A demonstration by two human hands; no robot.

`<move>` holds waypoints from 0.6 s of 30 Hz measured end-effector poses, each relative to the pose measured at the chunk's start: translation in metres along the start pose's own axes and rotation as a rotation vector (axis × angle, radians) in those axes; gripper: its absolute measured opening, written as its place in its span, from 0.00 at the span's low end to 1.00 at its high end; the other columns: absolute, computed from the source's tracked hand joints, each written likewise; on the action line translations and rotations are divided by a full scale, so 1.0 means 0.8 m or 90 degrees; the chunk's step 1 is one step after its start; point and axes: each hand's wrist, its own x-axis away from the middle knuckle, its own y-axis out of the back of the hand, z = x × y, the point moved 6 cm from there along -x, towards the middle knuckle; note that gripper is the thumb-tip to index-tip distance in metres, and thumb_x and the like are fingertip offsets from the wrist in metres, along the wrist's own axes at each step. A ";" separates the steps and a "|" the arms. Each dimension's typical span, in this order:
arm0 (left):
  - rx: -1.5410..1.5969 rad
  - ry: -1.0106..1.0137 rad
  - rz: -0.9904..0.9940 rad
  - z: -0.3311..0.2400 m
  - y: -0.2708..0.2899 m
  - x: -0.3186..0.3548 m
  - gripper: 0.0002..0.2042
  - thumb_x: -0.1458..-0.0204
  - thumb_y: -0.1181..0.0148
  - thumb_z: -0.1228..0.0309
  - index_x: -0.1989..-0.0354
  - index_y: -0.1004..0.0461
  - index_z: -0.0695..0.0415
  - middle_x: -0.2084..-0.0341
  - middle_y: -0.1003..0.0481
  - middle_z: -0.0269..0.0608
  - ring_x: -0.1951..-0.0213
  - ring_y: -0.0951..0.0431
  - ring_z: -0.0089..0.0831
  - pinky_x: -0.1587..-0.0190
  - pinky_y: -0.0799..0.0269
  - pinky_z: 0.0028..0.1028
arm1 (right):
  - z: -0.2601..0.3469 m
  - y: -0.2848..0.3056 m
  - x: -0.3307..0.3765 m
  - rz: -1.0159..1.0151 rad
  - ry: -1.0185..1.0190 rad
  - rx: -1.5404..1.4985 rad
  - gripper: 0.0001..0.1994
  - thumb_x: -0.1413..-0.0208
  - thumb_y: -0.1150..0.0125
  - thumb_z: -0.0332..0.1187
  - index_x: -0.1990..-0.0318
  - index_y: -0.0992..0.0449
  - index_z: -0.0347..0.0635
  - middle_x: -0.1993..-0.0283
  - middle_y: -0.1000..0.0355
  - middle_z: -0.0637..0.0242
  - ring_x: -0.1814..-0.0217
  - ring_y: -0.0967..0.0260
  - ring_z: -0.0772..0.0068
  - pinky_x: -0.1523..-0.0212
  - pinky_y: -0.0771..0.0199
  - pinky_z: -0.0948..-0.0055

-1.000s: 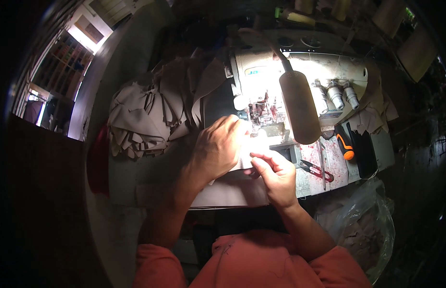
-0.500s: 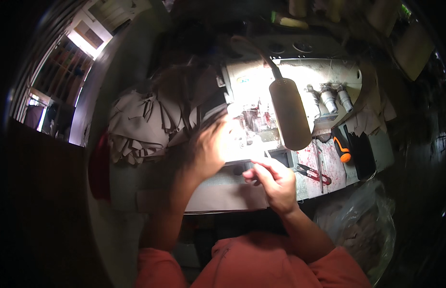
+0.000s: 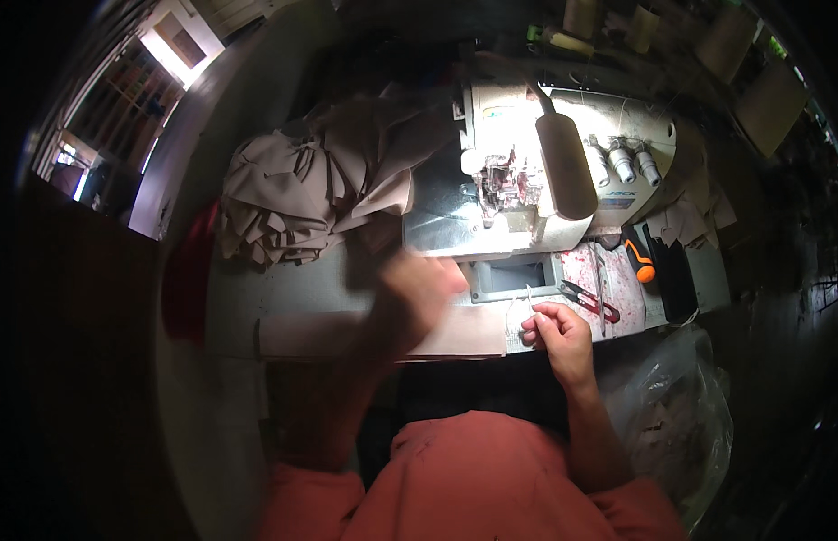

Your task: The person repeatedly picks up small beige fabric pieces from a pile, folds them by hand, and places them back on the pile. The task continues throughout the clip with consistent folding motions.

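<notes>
My right hand (image 3: 563, 347) is closed, with a thin white strand (image 3: 530, 296) pinched between thumb and fingertips; it looks like thread or narrow tape. It hovers at the front edge of the table, below the open grey recess (image 3: 516, 275) in the machine bed. Smeared by motion, my left hand (image 3: 414, 293) hangs over flat beige fabric pieces (image 3: 464, 332) stacked along the front edge; its fingers cannot be made out. Behind both hands stands a white sewing machine (image 3: 491, 236) with a lit needle area. No fabric shows under its needle.
A heap of beige fabric (image 3: 279, 194) lies left of the machine. A dark oblong lamp head (image 3: 565, 167) hangs before it. Red-handled thread snips (image 3: 592, 302), a metal rod (image 3: 602, 284) and an orange-and-black tool (image 3: 643, 263) lie right. A clear plastic bag (image 3: 681, 406) hangs lower right.
My left hand has come away from the needle area toward me, over the flat pieces. My right hand has moved right, the white strand in its fingers. The whole view has shifted.
</notes>
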 end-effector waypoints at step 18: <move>0.178 0.213 -0.143 -0.005 -0.043 0.062 0.04 0.61 0.42 0.73 0.76 0.28 0.58 0.78 0.31 0.38 0.69 0.33 0.35 0.64 0.39 0.31 | 0.057 -0.069 -0.002 0.132 0.324 0.338 0.06 0.57 0.42 0.26 0.73 0.31 0.35 0.72 0.33 0.65 0.75 0.39 0.79 0.73 0.38 0.79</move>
